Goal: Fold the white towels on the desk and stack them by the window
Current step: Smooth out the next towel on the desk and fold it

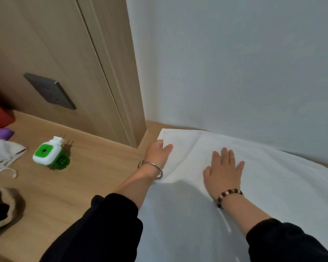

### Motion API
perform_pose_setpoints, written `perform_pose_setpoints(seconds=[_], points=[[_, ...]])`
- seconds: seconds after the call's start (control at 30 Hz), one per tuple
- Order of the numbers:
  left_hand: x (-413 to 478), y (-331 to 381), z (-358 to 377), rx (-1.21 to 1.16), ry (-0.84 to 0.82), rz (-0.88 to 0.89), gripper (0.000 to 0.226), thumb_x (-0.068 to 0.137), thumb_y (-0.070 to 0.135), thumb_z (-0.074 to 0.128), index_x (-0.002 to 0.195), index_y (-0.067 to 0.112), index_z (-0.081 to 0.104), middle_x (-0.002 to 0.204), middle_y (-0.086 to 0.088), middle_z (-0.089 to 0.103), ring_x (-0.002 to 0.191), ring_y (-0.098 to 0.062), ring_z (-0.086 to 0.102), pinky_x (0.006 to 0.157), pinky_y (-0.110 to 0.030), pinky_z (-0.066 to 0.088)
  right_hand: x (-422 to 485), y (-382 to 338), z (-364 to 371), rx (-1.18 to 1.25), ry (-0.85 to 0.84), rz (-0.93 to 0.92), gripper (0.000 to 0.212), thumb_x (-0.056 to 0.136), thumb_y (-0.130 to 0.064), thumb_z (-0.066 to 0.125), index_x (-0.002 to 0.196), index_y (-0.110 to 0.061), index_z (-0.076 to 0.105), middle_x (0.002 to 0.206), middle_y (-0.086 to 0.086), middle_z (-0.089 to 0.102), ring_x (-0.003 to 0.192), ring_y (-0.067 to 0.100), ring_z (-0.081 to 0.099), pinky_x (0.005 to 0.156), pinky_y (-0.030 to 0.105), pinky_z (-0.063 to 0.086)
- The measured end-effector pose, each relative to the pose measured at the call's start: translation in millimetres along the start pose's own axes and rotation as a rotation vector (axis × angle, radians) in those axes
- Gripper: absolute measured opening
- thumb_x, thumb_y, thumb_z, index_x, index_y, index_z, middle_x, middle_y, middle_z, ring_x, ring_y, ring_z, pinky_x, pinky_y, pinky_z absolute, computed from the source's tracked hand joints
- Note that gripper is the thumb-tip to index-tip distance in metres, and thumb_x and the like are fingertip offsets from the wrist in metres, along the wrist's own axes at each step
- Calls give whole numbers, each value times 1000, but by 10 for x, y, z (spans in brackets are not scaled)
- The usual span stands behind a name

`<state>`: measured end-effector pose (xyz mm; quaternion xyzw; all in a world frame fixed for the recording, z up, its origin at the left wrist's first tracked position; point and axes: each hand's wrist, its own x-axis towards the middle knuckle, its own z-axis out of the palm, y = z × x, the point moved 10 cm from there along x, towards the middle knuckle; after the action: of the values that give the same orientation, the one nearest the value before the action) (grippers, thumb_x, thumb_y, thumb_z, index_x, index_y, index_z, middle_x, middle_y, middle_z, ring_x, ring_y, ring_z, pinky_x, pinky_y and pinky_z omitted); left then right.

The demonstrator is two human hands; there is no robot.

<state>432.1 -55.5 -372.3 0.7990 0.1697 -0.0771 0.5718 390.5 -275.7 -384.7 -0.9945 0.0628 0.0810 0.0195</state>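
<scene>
Here's the white towel, spread wide over the right side of the desk, its far edge run up against the wall at the desk's back edge. The left hand has thumb on top and fingers curled under the towel's left edge by its far corner: a pinch on the hem, most likely to square that corner or lift it into a fold. The right hand lies flat on the cloth just beside it, fingers straight and spread, gripping nothing. It looks meant to pin the towel so it can't slide. By my read, folding has barely begun. Toward the desk's left side sits a green and white plug-in device, well apart from the towel. No window in view.
</scene>
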Motion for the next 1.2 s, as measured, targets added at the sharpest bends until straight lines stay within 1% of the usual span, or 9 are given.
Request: perform_pose_setpoints(seconds=[0.13, 0.3, 0.37, 0.5, 0.67, 0.73, 0.9, 1.07, 1.2], points=[[-135, -49, 33, -17, -96, 42, 34, 87, 12, 62, 56, 19, 49, 41, 13, 42, 43, -4, 37, 45, -19, 30, 155, -630, -619, 401, 164, -360, 64, 83, -13, 57, 142, -8, 34, 152, 13, 26, 142, 29, 20, 116, 44, 13], [-361, -19, -160, -60, -74, 96, 37, 89, 18, 62, 59, 22, 39, 41, 14, 34, 42, -4, 31, 45, -22, 26, 509, -1232, -632, 280, -288, -568, 35, 86, -21, 65, 118, -8, 62, 125, 10, 59, 119, 27, 50, 101, 35, 37], [-536, -114, -288, 151, -102, 91, 27, 80, 30, 71, 68, 25, 48, 50, 18, 46, 48, -1, 41, 49, -19, 31, 529, -1183, -782, 470, -279, -571, 2, 84, -13, 67, 84, -12, 67, 86, 4, 64, 81, 18, 59, 74, 20, 44], [-871, -354, -543, 714, -144, 39, 14, 84, 31, 66, 90, 19, 62, 91, -4, 62, 91, -25, 58, 67, -25, 35, 483, -1039, -879, 658, -352, -559, 19, 86, -11, 66, 76, -24, 58, 73, -8, 57, 64, 2, 49, 56, 9, 36], [-1399, -395, -548, -171, -206, -247, 23, 97, 17, 50, 76, 14, 57, 69, -2, 57, 66, -20, 54, 60, -24, 42, 449, -880, -817, 866, -635, -379, 5, 85, -21, 69, 83, -18, 67, 71, -9, 70, 65, 14, 64, 55, 20, 49], [-1774, -422, -222, -482, -473, -421, 18, 94, 24, 52, 87, 11, 62, 78, -8, 64, 67, -18, 61, 62, -28, 50, 326, -857, -659, 727, -908, -325, 35, 76, -32, 75, 104, -12, 67, 99, 1, 73, 90, 21, 70, 75, 31, 56], [-2238, -653, 40, 332, -836, -321, 29, 96, 28, 52, 68, 20, 53, 64, 0, 45, 53, -13, 37, 53, -26, 29, 369, -755, -476, -274, -837, -541, 81, 74, -61, 68, 137, -15, 47, 142, 0, 46, 130, 21, 43, 111, 39, 33], [-1969, -743, -175, -544, -382, -375, 13, 93, 15, 57, 81, 9, 58, 72, -4, 56, 57, -11, 56, 57, -22, 45, 568, -1027, -563, 244, -727, -445, 70, 77, -70, 57, 119, -14, 61, 118, 1, 61, 112, 26, 57, 100, 41, 43], [-1704, -1162, -515, -273, 91, -433, 25, 98, 17, 50, 77, 11, 62, 75, -7, 59, 62, -18, 53, 63, -25, 43, 854, -1246, -630, 441, -382, -405, 31, 92, -39, 53, 70, -17, 50, 71, -2, 52, 72, 24, 52, 56, 26, 33]])
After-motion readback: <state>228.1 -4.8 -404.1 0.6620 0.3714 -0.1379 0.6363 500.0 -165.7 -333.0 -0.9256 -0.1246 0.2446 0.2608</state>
